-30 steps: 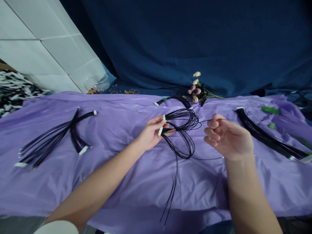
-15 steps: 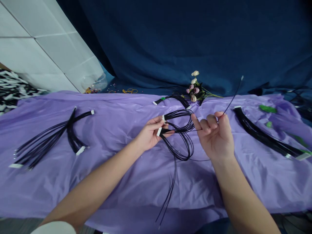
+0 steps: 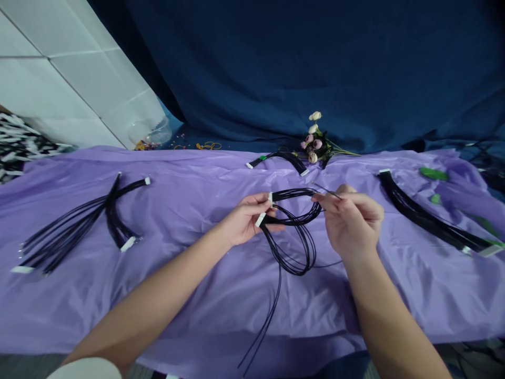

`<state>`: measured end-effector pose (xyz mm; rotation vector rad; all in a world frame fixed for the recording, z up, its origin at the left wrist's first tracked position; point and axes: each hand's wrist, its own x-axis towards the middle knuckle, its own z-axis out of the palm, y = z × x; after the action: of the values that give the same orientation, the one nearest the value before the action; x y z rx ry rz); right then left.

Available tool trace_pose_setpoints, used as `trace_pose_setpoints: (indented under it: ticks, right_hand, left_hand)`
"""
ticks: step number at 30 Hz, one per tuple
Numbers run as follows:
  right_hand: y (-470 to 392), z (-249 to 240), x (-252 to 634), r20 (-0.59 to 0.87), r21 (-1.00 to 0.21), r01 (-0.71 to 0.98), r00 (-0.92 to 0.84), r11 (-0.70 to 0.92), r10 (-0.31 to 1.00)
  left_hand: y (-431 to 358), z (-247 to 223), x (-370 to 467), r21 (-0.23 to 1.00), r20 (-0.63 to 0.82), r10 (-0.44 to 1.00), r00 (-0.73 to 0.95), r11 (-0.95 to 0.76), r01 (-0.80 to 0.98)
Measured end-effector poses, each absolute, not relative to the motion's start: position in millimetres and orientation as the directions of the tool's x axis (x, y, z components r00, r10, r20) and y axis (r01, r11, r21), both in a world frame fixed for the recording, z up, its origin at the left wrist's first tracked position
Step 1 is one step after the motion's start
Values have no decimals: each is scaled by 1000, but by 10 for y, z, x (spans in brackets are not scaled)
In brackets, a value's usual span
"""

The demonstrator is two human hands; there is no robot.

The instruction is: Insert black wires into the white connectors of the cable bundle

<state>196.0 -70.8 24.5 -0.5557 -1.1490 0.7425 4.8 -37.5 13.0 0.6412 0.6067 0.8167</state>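
Near the middle of the cloth, my left hand is closed on a looped black cable bundle by its white connectors. The bundle's loops hang to the right, and a few loose wire ends trail down over the cloth. My right hand pinches a thin black wire at the right side of the loops, with its fingers curled together. Part of that wire is hidden by the fingers.
On the purple cloth lie black cables at left, a thick bundle at right and a short one behind. Artificial flowers and a clear plastic container are at the back.
My right hand has turned and closed its fingers near the loops; the wire that stuck up behind it now lies lower. The held bundle has shifted slightly right.
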Motion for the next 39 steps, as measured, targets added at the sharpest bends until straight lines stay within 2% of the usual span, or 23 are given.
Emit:
trace_pose_setpoints:
  ticks: [3, 7, 10, 17, 27, 34, 39]
  right_hand:
    - [-713, 221, 1971, 672, -712, -48, 245, 701, 699]
    - [-767, 281, 1957, 760, -646, 281, 154, 709, 632]
    - [-799, 345, 1943, 789, -589, 382, 82, 712, 609]
    - [-773, 330, 1962, 783, -553, 473, 14, 686, 621]
    - [-763, 295, 1974, 777, -550, 459, -26, 698, 629]
    - [-762, 291, 1970, 741, -576, 496, -18, 650, 671]
    - [-760, 278, 1967, 747, -506, 560, -95, 656, 658]
  left_hand:
    - [-374, 114, 44, 728, -250, 800, 545, 526, -439]
    - [-373, 114, 45, 733, -239, 815, 528, 508, -453]
    - [-377, 140, 48, 725, -234, 823, 518, 502, -470]
    - [-394, 162, 50, 737, -219, 828, 516, 487, -469]
    - [-397, 129, 37, 746, -199, 838, 508, 466, -476]
    - [-398, 120, 37, 781, -191, 842, 504, 441, -441]
    - [-389, 90, 38, 806, -178, 847, 500, 417, -420]
